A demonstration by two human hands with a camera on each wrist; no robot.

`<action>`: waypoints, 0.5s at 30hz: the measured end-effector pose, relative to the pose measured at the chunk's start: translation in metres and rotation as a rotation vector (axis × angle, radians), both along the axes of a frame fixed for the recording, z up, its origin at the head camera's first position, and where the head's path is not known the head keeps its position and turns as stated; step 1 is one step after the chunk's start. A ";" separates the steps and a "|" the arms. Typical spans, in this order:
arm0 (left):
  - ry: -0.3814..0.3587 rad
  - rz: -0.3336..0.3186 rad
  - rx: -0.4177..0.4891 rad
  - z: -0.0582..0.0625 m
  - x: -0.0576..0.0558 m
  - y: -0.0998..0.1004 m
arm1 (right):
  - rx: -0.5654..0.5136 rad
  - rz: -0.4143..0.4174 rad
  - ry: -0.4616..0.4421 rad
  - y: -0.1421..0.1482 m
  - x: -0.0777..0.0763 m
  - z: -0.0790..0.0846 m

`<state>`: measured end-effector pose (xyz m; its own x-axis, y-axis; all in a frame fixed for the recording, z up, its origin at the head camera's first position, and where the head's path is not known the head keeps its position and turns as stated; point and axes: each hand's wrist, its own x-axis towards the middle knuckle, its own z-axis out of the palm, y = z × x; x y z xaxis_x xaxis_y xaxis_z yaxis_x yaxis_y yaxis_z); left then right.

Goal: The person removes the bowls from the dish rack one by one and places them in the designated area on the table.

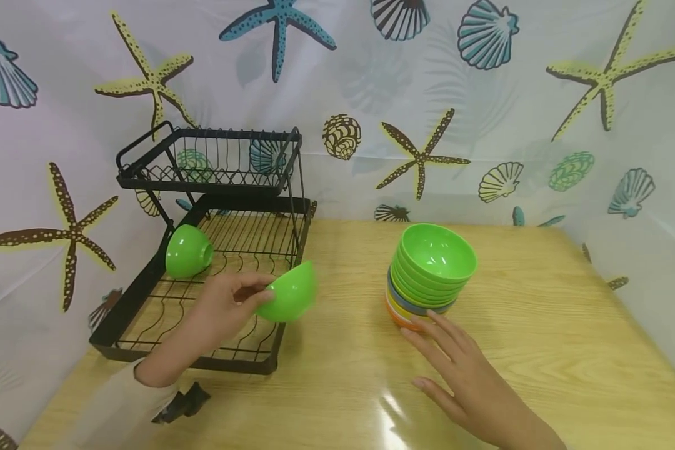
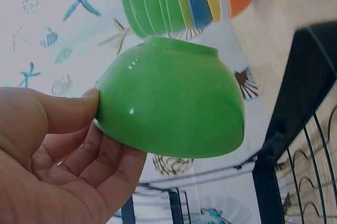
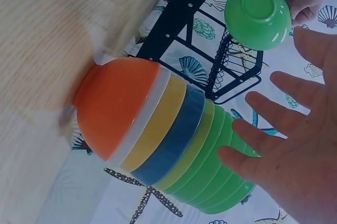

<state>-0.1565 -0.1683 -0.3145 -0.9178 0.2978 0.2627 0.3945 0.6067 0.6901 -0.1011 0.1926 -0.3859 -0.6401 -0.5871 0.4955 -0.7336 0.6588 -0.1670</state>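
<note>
My left hand (image 1: 222,309) pinches a green bowl (image 1: 289,294) by its rim, thumb on the outside, above the right edge of the black dish rack (image 1: 188,362). The bowl is tilted, and in the left wrist view its foot points up. Another green bowl (image 1: 188,251) lies on its side at the rack's left. My right hand (image 1: 472,381), fingers spread and holding nothing, is in front of a stack of nested bowls (image 1: 427,275). Several green bowls top the stack, with blue, yellow, white and orange ones beneath. Whether the fingertips touch it, I cannot tell.
The rack has a raised upper tier (image 1: 202,185) at its back. Both rack and stack stand on a wooden table (image 1: 545,300). A white cloth (image 1: 326,81) printed with starfish and shells hangs behind and along the sides.
</note>
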 end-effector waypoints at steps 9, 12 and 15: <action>0.050 -0.181 0.002 -0.003 0.014 0.021 | -0.043 0.037 0.052 -0.003 -0.001 0.003; 0.122 -0.257 -0.032 -0.005 0.013 0.026 | -0.057 0.047 0.066 -0.004 -0.002 0.004; 0.168 -0.317 -0.062 -0.007 0.013 0.031 | -0.073 0.056 0.080 -0.005 -0.002 0.006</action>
<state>-0.1440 -0.1376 -0.3216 -0.7227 0.5806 0.3750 0.6746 0.4745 0.5655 -0.1031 0.1875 -0.3802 -0.5641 -0.5809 0.5868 -0.7816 0.6048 -0.1526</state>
